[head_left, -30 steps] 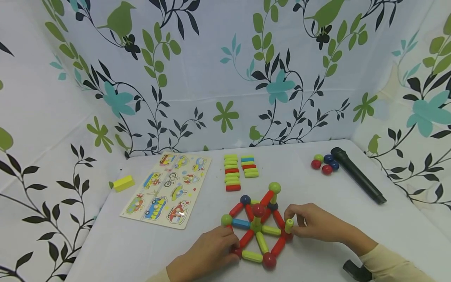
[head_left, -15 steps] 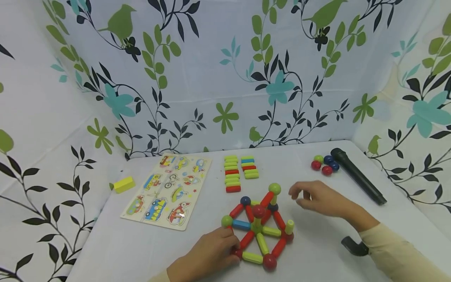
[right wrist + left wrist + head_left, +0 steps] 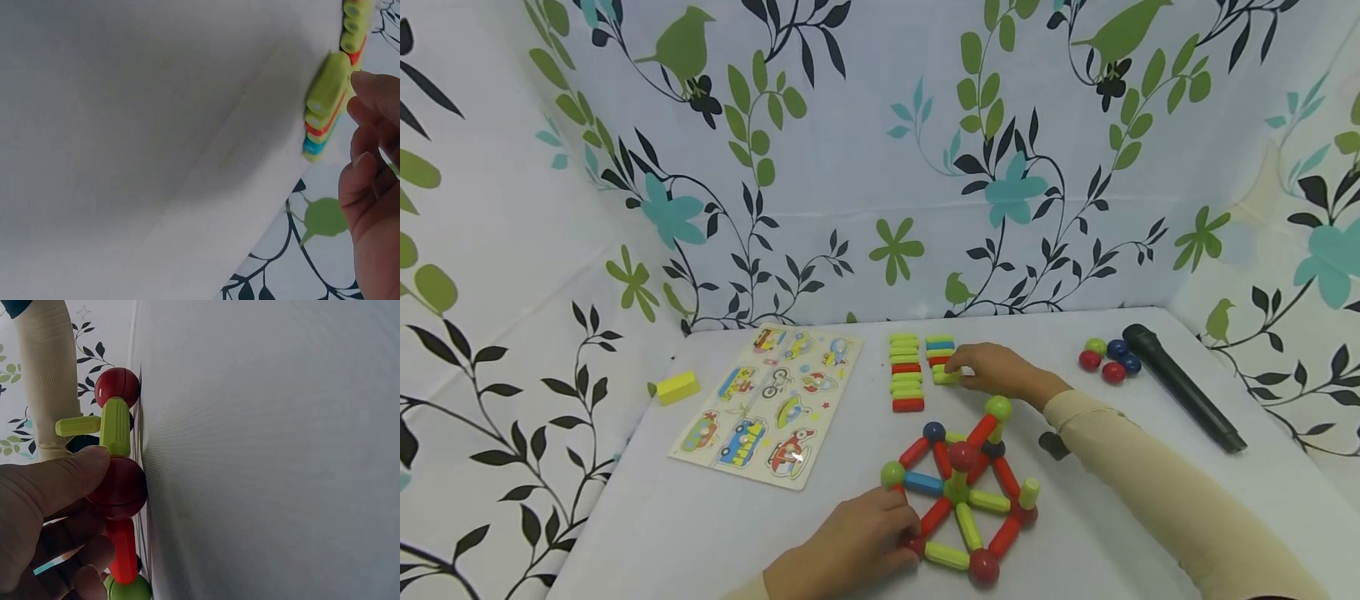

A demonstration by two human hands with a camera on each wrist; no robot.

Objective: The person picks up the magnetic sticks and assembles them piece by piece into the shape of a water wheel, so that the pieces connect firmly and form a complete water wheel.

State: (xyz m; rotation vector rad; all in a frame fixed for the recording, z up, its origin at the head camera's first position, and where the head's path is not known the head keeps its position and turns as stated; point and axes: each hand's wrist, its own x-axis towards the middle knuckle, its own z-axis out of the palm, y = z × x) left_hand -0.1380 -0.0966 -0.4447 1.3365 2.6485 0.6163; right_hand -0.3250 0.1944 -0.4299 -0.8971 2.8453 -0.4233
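On the white table, a wheel-shaped build of magnetic rods and balls (image 3: 988, 500) stands in front of me. A red ball tops its centre, a green ball tops one far post, and a short green rod (image 3: 1030, 493) sticks up at the right. My left hand (image 3: 853, 533) grips the near-left red ball (image 3: 122, 490), thumb on its upper side and fingers behind. Beyond the build, my right hand (image 3: 996, 369) reaches to the right column of loose rods, its loosely bent fingertips right at the nearest green rod (image 3: 328, 84).
Left of it is a longer column of rods (image 3: 907, 387). A vehicle picture puzzle board (image 3: 767, 408) and a yellow block (image 3: 677, 387) lie at the left. Several loose balls (image 3: 1112, 372) and a black cylindrical stick (image 3: 1187, 387) are at the back right.
My right hand has left the upright green rod, which stays standing, and moved far and left to the loose rods. My left hand keeps its hold. The head view has shifted slightly.
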